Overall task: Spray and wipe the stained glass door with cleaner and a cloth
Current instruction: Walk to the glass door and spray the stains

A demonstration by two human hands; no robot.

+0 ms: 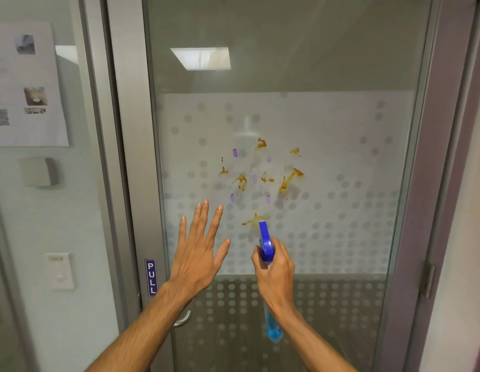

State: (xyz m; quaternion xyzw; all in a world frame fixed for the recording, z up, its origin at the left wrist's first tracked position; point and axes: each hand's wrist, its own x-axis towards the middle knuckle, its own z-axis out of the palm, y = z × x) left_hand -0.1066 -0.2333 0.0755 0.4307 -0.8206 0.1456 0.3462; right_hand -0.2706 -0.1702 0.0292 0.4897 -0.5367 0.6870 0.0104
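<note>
one "pull" label [151, 277] beside stained glass door [341, 157]

Glass door [314, 49]: clear and glossy up top, mirroring a ceiling light. Middle band frosted matt, dotted. Brown stains [290, 181] sit on it as thin, translucent smears. Door frame [134, 157]: brushed grey metal, dull sheen. Handle [184, 319]: polished metal, bright. My spray bottle [266, 245]: glossy blue plastic head, clear plastic body below my grip. PULL label [151, 277]: shiny sticker. Paper sheet [29, 84] on the wall: matt.
</note>
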